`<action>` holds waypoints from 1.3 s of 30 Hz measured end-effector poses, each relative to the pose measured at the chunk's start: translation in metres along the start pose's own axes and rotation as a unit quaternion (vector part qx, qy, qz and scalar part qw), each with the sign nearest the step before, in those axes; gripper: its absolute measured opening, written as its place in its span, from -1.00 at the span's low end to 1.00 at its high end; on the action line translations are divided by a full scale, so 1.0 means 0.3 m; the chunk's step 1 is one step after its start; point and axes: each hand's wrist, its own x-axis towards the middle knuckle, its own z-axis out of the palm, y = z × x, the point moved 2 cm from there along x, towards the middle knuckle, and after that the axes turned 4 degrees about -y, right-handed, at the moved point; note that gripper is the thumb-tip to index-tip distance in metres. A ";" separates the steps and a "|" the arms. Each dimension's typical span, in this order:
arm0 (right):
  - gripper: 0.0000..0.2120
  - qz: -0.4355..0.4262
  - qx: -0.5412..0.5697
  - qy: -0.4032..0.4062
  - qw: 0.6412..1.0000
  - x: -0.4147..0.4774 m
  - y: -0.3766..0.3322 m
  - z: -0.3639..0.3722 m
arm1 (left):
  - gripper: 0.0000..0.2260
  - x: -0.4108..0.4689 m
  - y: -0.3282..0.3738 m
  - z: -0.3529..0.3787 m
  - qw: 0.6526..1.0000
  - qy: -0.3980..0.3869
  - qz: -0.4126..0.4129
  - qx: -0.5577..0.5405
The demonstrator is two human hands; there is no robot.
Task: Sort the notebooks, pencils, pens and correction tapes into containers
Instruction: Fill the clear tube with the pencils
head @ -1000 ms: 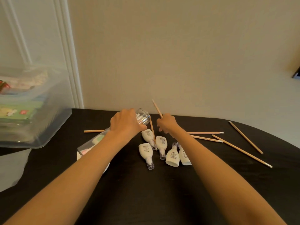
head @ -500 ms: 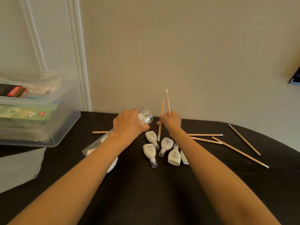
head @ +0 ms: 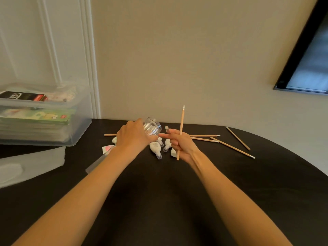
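The left hand (head: 134, 138) grips a tilted clear jar (head: 153, 128) above the counter (head: 159, 201). Just beside it, the right hand (head: 181, 143) curls round a near-upright pencil (head: 181, 121) — forefinger stretched toward the jar. White correction tapes (head: 155, 148) lie beneath both hands, loose pencils (head: 232, 147) lie to the right, and notebooks (head: 35, 125) sit stacked in a clear bin (head: 79, 128) at left.

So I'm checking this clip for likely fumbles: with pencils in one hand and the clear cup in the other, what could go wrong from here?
The right hand holds its pencils splayed, not bundled, so one may miss the clear cup or slip onto the correction tapes. The left hand holds the cup tilted; contents, if any, could slide out. The loose pencils near the table edge might roll off.
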 end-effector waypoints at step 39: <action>-0.67 -0.118 0.013 0.165 0.979 -0.193 0.004 0.033 | -0.35 -0.223 -0.056 0.053 0.987 -0.155 0.049 0.007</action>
